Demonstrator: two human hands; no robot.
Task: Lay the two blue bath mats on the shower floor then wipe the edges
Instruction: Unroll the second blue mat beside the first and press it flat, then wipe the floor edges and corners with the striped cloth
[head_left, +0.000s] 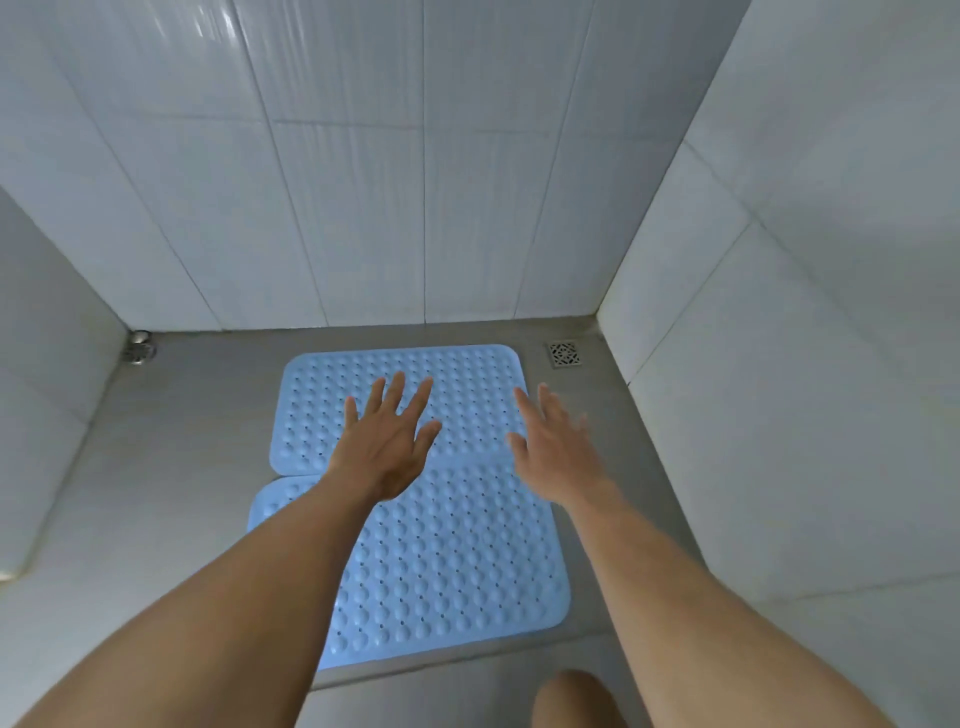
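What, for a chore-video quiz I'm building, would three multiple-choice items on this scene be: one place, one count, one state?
1. Where is the floor drain?
A. Right of the far mat
B. Under a mat
C. In the left wall

2. How many blue mats lie flat?
A. One
B. Two
C. Three

3. The left hand and right hand are
A. Gripping a cloth
B. Fists
C. Open, holding nothing

Answers:
A: it sits uncovered past that mat's right corner.
B: far mat and near mat.
C: both are spread flat, empty.

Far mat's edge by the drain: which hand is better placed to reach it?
Likely the right hand: it hovers open over that edge of the far mat; the left hand is mid-mat.
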